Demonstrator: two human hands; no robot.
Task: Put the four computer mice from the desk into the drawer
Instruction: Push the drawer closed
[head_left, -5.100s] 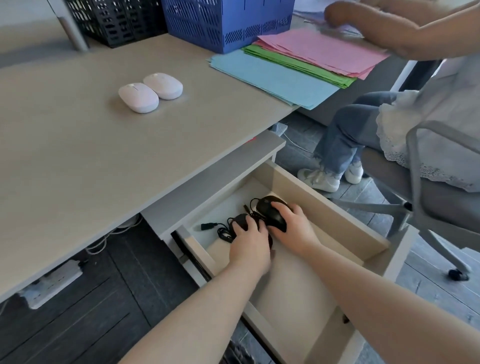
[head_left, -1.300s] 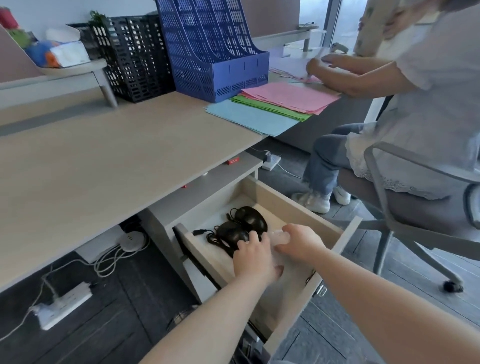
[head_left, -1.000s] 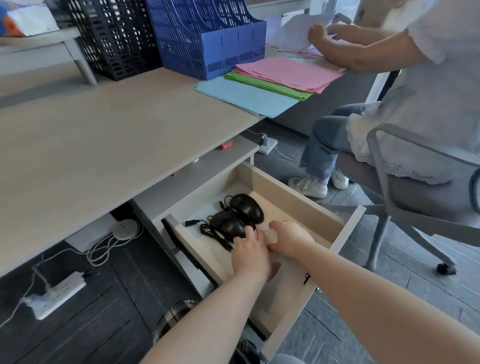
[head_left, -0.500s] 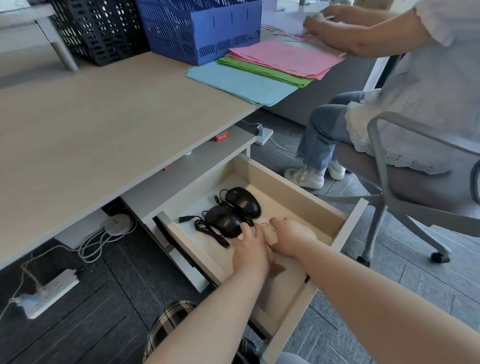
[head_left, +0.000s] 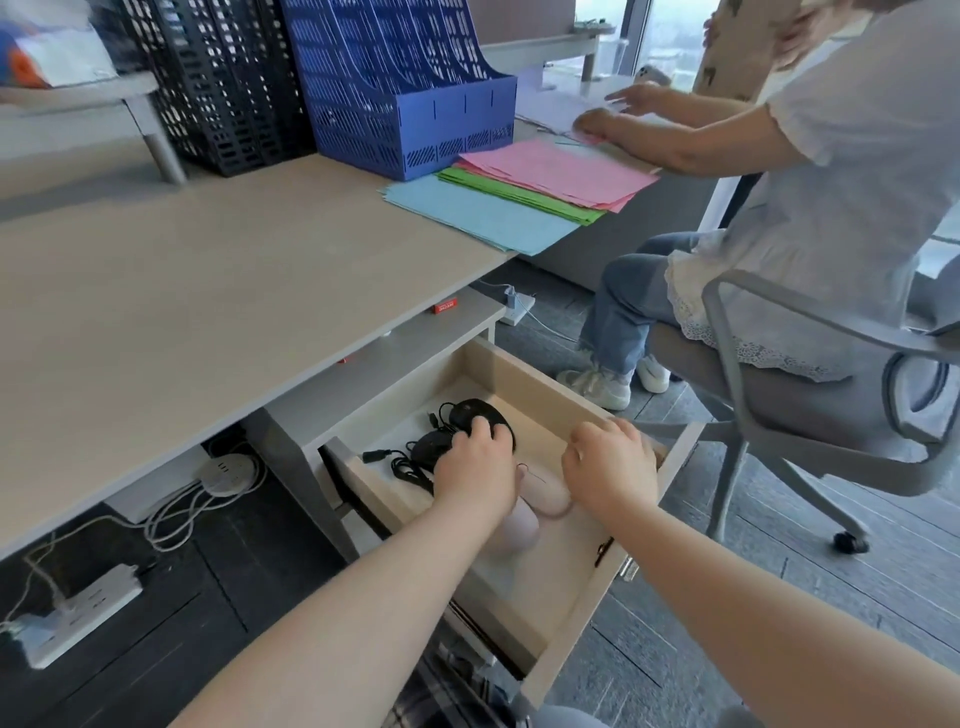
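The wooden drawer (head_left: 550, 384) under the desk stands pulled out. Inside lie two black wired mice (head_left: 480, 413), their cables coiled at the left. Closer to me, two pale pink mice (head_left: 545, 493) lie side by side on the drawer floor. My left hand (head_left: 475, 470) hovers over the black mice with fingers spread, touching the nearer one. My right hand (head_left: 610, 470) is lifted just above the pink mice, fingers curled loosely, holding nothing. The desk top (head_left: 182, 291) carries no mouse.
Blue (head_left: 400, 88) and black (head_left: 218, 88) file racks stand at the desk's back, with coloured paper sheets (head_left: 519, 192) at its right end. A seated person (head_left: 779, 208) on a grey chair (head_left: 810, 415) is close to the drawer's right. Power strips and cables lie on the floor.
Both hands have let go of the pink mice, which now lie uncovered in the drawer. My left hand moved onto the black mice; my right hand lifted up and to the right.
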